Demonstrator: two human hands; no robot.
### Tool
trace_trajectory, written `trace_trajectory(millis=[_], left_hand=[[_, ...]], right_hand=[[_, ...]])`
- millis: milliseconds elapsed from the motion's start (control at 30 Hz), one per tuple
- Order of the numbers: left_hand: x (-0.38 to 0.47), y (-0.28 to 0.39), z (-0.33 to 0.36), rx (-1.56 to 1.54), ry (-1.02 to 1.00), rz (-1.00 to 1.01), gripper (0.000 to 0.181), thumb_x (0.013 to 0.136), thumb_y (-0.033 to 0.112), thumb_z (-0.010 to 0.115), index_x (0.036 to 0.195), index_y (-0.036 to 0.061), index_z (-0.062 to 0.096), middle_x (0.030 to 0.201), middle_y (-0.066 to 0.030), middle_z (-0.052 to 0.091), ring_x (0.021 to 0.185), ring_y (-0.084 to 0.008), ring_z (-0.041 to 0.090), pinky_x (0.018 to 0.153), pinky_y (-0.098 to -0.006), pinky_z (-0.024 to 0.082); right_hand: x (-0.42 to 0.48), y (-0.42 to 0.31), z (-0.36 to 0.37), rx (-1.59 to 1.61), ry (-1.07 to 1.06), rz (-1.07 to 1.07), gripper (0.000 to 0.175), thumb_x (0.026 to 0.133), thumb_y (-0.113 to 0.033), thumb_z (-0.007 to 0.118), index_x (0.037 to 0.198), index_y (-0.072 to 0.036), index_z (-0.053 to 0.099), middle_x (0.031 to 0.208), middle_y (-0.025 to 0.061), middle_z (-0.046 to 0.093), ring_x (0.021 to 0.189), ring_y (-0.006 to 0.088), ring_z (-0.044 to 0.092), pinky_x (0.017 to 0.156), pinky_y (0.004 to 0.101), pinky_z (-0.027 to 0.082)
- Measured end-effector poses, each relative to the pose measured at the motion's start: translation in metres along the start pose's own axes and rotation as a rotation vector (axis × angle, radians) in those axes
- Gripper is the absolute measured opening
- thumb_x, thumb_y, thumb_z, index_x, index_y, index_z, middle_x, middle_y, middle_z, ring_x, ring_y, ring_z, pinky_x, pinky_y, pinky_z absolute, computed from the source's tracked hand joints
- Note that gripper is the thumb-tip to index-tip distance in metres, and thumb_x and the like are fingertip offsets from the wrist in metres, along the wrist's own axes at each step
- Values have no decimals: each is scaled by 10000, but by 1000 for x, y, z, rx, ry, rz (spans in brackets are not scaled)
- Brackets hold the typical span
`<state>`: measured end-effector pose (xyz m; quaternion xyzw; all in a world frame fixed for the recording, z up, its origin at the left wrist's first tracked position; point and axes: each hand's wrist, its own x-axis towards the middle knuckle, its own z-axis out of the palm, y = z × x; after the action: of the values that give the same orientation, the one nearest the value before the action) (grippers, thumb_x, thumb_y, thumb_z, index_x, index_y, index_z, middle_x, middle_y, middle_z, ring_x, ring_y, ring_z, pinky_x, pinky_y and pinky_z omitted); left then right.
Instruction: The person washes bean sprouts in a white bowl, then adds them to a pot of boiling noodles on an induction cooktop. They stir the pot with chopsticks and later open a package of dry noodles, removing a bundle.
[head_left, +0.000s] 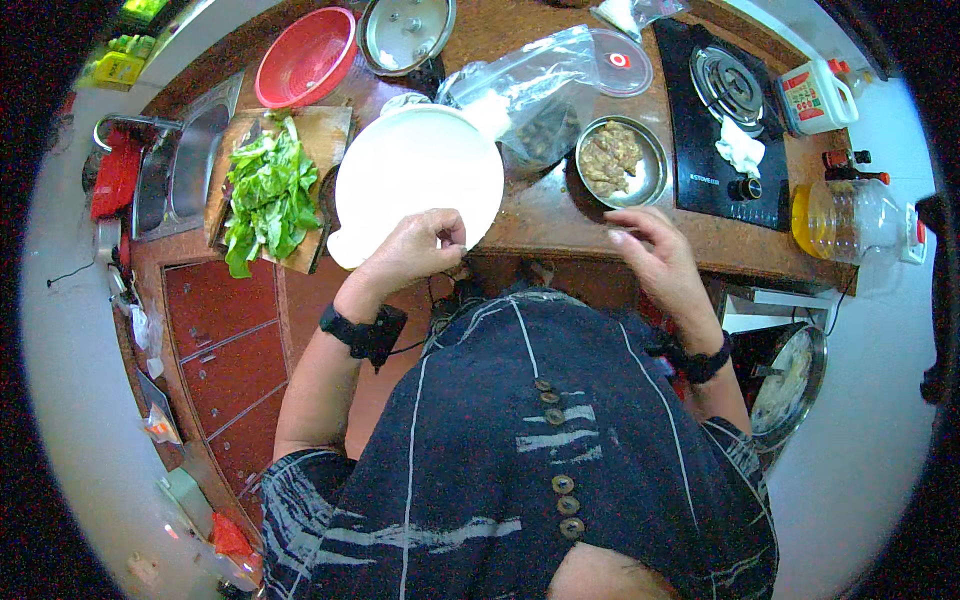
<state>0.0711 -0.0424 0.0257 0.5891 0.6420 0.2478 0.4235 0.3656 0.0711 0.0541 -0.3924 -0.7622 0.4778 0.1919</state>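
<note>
My left hand is over the near rim of a round white board or tray, its fingers curled with thumb and fingertips together; whether something small is between them cannot be told. Near the counter's front edge, my right hand is held with its fingers apart and nothing in it, just below a round metal dish holding minced or cut meat. Between the white board and the dish lies a clear plastic bag with dark contents. Leafy greens lie on a wooden cutting board at the left.
A red plastic basket and a glass pot lid stand at the back. The sink is at far left. On the right are a black electric stove with a white cloth on it and an oil bottle.
</note>
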Motion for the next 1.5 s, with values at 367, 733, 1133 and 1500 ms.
trace_trajectory(millis=[367,733,1133,1500], left_hand=[[-4,21,-13,-468,46,58,299,787,25,607,1000,38,397,775,-40,551,650,-65,515,562,-186,433],[28,13,-28,-233,-40,192,522,742,-21,629,1196,27,376,867,-68,590,713,-94,542,630,-221,453],[27,-41,-63,427,409,83,271,803,48,562,1068,-7,562,971,-134,594,870,-209,582,765,-331,464],[-66,-20,7,652,486,-62,282,824,205,563,969,-33,607,942,-215,610,909,-364,574,809,-419,452]], right_hand=[[41,-53,92,559,-336,131,278,863,-165,606,1097,-16,598,999,33,606,873,75,545,741,226,463],[43,-46,120,338,205,122,173,794,-174,596,826,-13,652,748,105,650,686,178,612,637,316,483],[-179,31,-102,-487,1685,306,215,833,-237,609,899,-37,647,850,99,664,760,185,625,720,304,484],[-305,231,-160,-677,953,826,367,838,-253,526,1109,-14,590,1108,192,586,1012,334,558,858,386,435]])
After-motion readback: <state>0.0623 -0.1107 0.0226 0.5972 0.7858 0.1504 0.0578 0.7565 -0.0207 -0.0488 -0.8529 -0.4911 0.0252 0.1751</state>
